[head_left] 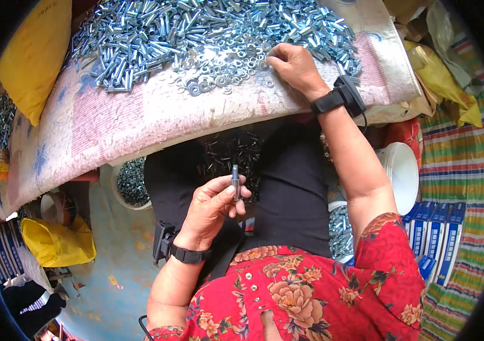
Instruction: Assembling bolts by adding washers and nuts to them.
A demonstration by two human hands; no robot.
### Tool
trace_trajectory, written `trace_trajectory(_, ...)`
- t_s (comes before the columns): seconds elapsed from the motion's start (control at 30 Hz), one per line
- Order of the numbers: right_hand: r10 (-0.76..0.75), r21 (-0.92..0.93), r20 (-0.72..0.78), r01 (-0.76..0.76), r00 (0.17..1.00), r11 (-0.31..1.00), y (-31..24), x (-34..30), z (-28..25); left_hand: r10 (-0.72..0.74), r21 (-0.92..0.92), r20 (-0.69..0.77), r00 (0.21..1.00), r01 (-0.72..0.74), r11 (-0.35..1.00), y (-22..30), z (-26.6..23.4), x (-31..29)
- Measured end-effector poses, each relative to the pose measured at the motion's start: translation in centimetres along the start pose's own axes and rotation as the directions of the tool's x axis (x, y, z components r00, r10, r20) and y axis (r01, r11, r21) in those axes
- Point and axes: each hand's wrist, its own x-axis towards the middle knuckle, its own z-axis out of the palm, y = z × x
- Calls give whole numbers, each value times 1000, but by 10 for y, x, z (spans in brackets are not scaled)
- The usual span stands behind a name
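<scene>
My left hand (210, 207) is over my lap and holds a small metal bolt (235, 181) upright between thumb and fingers. My right hand (294, 67) reaches out to the cloth-covered board (139, 119) and its fingertips press on the scattered washers (230, 71) at the edge of a big heap of silver bolts and sleeves (156, 40). Both wrists wear black bands. A pile of dark finished pieces (233, 150) lies on my black trousers, under the board's edge.
A bowl of small metal parts (131, 182) sits at my left knee, a white bucket (401, 173) and another container of bolts (339, 227) at my right. Blue boxes (435, 227) lie on a striped mat. Yellow bags (57, 241) lie at left.
</scene>
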Motion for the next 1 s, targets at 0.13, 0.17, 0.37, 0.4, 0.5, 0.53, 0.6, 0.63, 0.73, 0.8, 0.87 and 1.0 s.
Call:
trace_trajectory(0.13, -197, -127, 55, 202, 979, 971, 4, -3, 4, 13, -5, 13, 1000, -13, 1000, -1, -2, -1)
trace_trajectory(0.17, -198, -128, 56, 203, 979, 971, 1, -1, 6, 13, -6, 13, 1000, -13, 1000, -1, -3, -1)
trace_trajectory(0.37, -140, -196, -7, 136, 990, 971, 3, -3, 10, 22, -7, 13, 1000, -22, 1000, 0, -5, -1)
trace_trajectory(0.4, -137, -193, -6, 133, 991, 972, 2, -4, 10, 28, -7, 7, 1000, -28, 1000, -1, -6, -2)
trace_trajectory(0.5, -137, -255, 49, 145, 989, 956, -2, -3, 8, 31, -12, -6, 1000, -31, 999, 0, -7, -3)
trace_trajectory(0.53, -137, -317, 103, 163, 985, 934, -3, -3, 8, 27, -16, -13, 1000, -28, 999, 1, -7, -3)
trace_trajectory(0.6, -117, -347, 104, 147, 988, 926, -5, -2, 10, 23, -13, -8, 1000, -23, 1000, 1, -6, -3)
trace_trajectory(0.63, -98, -376, 105, 131, 990, 917, -6, -1, 10, 19, -10, -4, 1000, -19, 1000, 1, -5, -3)
trace_trajectory(0.73, -76, -226, 65, 89, 995, 970, -5, -2, 9, 31, 22, -8, 999, -31, 999, 1, -6, -2)
trace_trajectory(0.8, -94, -174, 71, 106, 993, 979, -4, -3, 8, 38, 26, -2, 999, -38, 999, -1, -7, -1)
trace_trajectory(0.87, -111, -121, 74, 119, 991, 986, -6, -3, 6, 43, 31, 4, 999, -43, 999, -2, -8, -1)
trace_trajectory(1.0, -127, -135, -78, 116, 989, 984, -3, -1, -4, 29, 19, 0, 1000, -29, 999, 0, -6, 0)
